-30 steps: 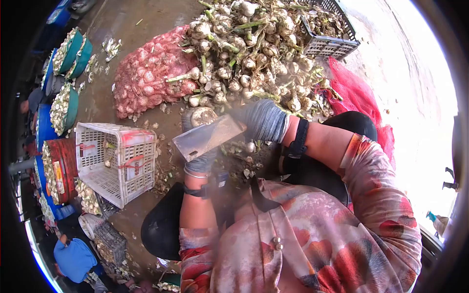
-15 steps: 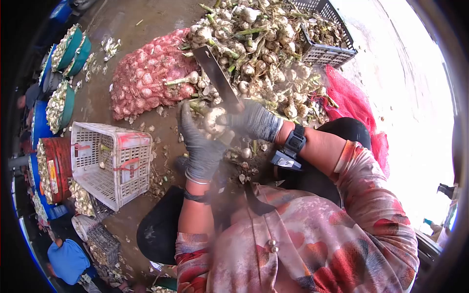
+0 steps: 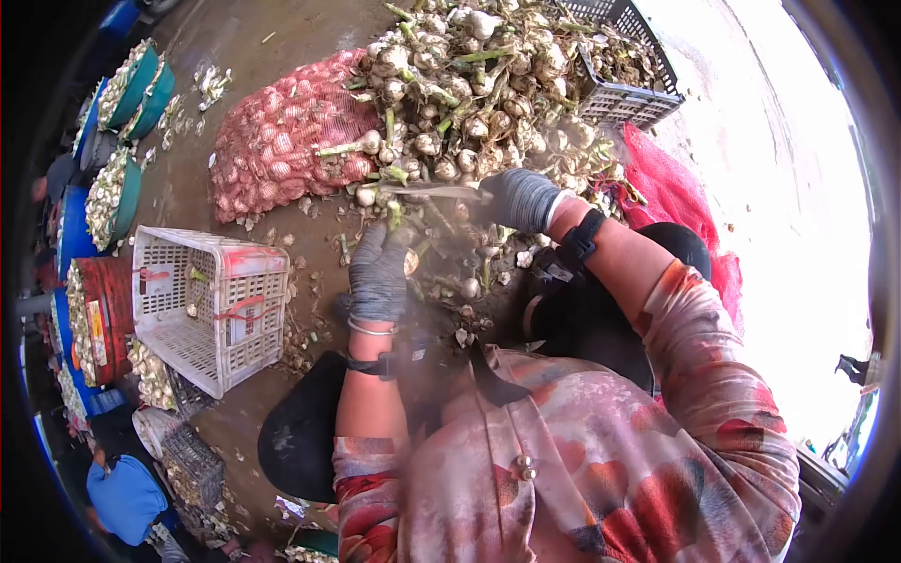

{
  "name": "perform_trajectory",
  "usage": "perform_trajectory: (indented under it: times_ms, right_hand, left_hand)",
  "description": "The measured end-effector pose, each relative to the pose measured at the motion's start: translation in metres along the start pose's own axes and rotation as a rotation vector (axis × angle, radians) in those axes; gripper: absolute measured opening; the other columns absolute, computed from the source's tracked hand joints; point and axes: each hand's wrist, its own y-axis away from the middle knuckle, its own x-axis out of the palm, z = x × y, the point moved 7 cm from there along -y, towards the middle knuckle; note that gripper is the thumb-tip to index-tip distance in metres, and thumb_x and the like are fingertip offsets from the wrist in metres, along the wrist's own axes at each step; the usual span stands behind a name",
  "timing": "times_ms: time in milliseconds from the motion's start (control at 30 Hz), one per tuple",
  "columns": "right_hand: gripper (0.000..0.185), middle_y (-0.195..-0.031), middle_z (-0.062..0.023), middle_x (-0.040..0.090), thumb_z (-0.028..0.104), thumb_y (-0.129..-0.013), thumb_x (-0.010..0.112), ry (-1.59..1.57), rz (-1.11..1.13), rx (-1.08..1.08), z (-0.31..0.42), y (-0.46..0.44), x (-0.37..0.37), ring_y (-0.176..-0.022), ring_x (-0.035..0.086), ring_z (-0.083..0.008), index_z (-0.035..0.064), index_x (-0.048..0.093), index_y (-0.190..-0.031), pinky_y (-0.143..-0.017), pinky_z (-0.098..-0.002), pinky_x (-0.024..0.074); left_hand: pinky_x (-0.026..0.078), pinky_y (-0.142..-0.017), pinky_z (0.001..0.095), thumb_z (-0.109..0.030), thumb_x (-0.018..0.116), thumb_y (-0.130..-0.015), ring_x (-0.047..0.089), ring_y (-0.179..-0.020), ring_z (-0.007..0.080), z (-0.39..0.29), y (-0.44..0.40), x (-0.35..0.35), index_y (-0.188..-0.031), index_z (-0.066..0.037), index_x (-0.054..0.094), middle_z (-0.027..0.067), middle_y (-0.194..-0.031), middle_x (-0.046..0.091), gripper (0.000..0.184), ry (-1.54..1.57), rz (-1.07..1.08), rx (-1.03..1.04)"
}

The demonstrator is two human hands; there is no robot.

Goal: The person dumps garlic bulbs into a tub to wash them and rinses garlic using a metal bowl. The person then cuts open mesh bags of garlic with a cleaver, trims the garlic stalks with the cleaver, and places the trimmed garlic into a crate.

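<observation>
My left hand (image 3: 377, 274), in a grey glove, is closed around a garlic bulb (image 3: 410, 262). Most of the bulb is hidden by the fingers, and a green stem (image 3: 394, 214) sticks up above them. My right hand (image 3: 522, 200), gloved too, grips a knife whose handle is covered by the fingers. The knife's blade (image 3: 436, 190) lies nearly level, pointing left, close to the top of the stem; whether it touches cannot be made out. Beyond both hands rises a heap of garlic (image 3: 469, 103) with stems and roots.
A red mesh sack (image 3: 282, 141) full of garlic lies beside the heap. A white crate (image 3: 211, 310) on its side stands left. A black crate (image 3: 629, 103) is at the back right, near red netting (image 3: 671, 188). Tubs of garlic (image 3: 117, 197) and a person in blue (image 3: 127, 497) are far left.
The knife has swung from steeply raised to nearly level. My right hand has moved right and slightly up, away from the bulb. The left hand has lowered a little, still holding garlic.
</observation>
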Motion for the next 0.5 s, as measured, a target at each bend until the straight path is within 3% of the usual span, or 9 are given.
perform_trajectory:
  times_ms: [33, 100, 167, 233, 267, 300, 367, 433, 500]
  right_hand:
    - [0.039, -0.085, -0.0175, 0.067, 0.04, -0.079, 0.061, 0.009, 0.154, 0.109, -0.013, -0.004, 0.0, -0.077, 0.065, -0.0329, 0.0081, 0.067, -0.099, -0.073, -0.0424, 0.0504]
    - [0.048, -0.09, -0.0167, 0.068, 0.048, -0.079, 0.064, 0.014, 0.135, 0.165, -0.004, -0.004, -0.008, -0.083, 0.065, -0.0291, 0.0069, 0.066, -0.104, -0.077, -0.0397, 0.0498]
    - [0.054, -0.083, -0.0147, 0.066, 0.054, -0.077, 0.069, -0.61, -0.222, -0.131, 0.024, 0.007, -0.013, -0.08, 0.064, -0.0279, 0.0037, 0.065, -0.097, -0.075, -0.0374, 0.0488]
    - [0.038, -0.076, -0.017, 0.065, 0.042, -0.082, 0.066, -0.668, -0.227, -0.131, 0.057, 0.013, -0.023, -0.066, 0.061, -0.0233, 0.0064, 0.065, -0.094, -0.065, -0.0356, 0.0501]
    - [0.038, -0.076, -0.017, 0.065, 0.042, -0.082, 0.066, -0.681, -0.226, -0.121, 0.059, 0.019, -0.027, -0.066, 0.061, -0.0233, 0.0064, 0.065, -0.094, -0.065, -0.0356, 0.0501]
    - [0.037, -0.076, -0.0158, 0.066, 0.039, -0.081, 0.068, -0.586, -0.219, -0.134, 0.062, 0.021, -0.034, -0.065, 0.061, -0.0235, 0.0061, 0.064, -0.097, -0.063, -0.035, 0.0498]
    - [0.036, -0.076, -0.0147, 0.066, 0.035, -0.081, 0.07, -0.475, -0.223, -0.167, 0.054, 0.009, -0.035, -0.063, 0.061, -0.0237, 0.0057, 0.063, -0.1, -0.06, -0.0345, 0.0494]
    - [0.029, -0.065, -0.0067, 0.056, 0.037, -0.085, 0.065, -1.045, -0.034, -0.045, 0.028, -0.009, 0.008, -0.053, 0.055, -0.0182, 0.0089, 0.061, -0.093, -0.046, -0.0313, 0.0415]
    - [0.024, -0.059, -0.0011, 0.051, 0.035, -0.088, 0.062, -1.376, 0.112, 0.064, 0.027, -0.015, 0.034, -0.045, 0.05, -0.0138, 0.0113, 0.059, -0.088, -0.035, -0.0276, 0.0332]
  left_hand:
    - [0.046, -0.079, 0.0264, -0.014, 0.056, -0.091, 0.054, -0.087, 0.0111, -0.001, -0.001, 0.0, -0.113, 0.0, 0.06, 0.0036, -0.097, 0.062, 0.026, 0.0, 0.005, 0.021]
    - [0.046, -0.079, 0.0296, -0.016, 0.058, -0.091, 0.056, -0.089, 0.0148, -0.012, 0.0, -0.004, -0.108, 0.005, 0.06, 0.0061, -0.097, 0.063, 0.027, -0.286, -0.09, 0.237]
    - [0.046, -0.08, 0.0304, -0.015, 0.059, -0.09, 0.057, -0.089, 0.0167, -0.007, 0.001, 0.005, -0.108, 0.005, 0.059, 0.0093, -0.097, 0.064, 0.027, -0.262, -0.023, 0.094]
    - [0.047, -0.073, 0.0325, -0.009, 0.06, -0.087, 0.058, -0.082, 0.0174, -0.033, 0.001, 0.026, -0.105, 0.002, 0.06, 0.008, -0.089, 0.062, 0.021, -0.74, 0.011, 0.484]
    - [0.048, -0.076, 0.0339, -0.012, 0.062, -0.087, 0.058, -0.084, 0.0194, -0.02, -0.003, 0.026, -0.108, 0.002, 0.057, 0.0092, -0.096, 0.062, 0.025, -0.42, 0.056, 0.319]
    - [0.048, -0.076, 0.0339, -0.012, 0.062, -0.087, 0.058, -0.084, 0.0194, -0.011, -0.002, 0.029, -0.108, 0.002, 0.057, 0.0092, -0.096, 0.062, 0.025, -0.425, 0.064, 0.317]
    - [0.044, -0.094, 0.0332, -0.029, 0.07, -0.084, 0.05, -0.115, 0.0202, -0.005, -0.003, 0.014, -0.136, 0.002, 0.035, 0.0142, -0.128, 0.049, 0.07, 0.186, -0.027, 0.391]
    - [0.042, -0.099, 0.0347, -0.036, 0.071, -0.082, 0.045, -0.121, 0.0214, -0.007, -0.003, 0.017, -0.142, 0.0, 0.021, 0.0137, -0.136, 0.041, 0.086, 0.476, 0.114, 0.12]
    - [0.042, -0.098, 0.0325, -0.034, 0.067, -0.086, 0.047, -0.119, 0.0198, -0.022, 0.002, 0.03, -0.139, 0.001, 0.029, 0.0129, -0.131, 0.045, 0.074, 0.419, 0.266, 0.282]
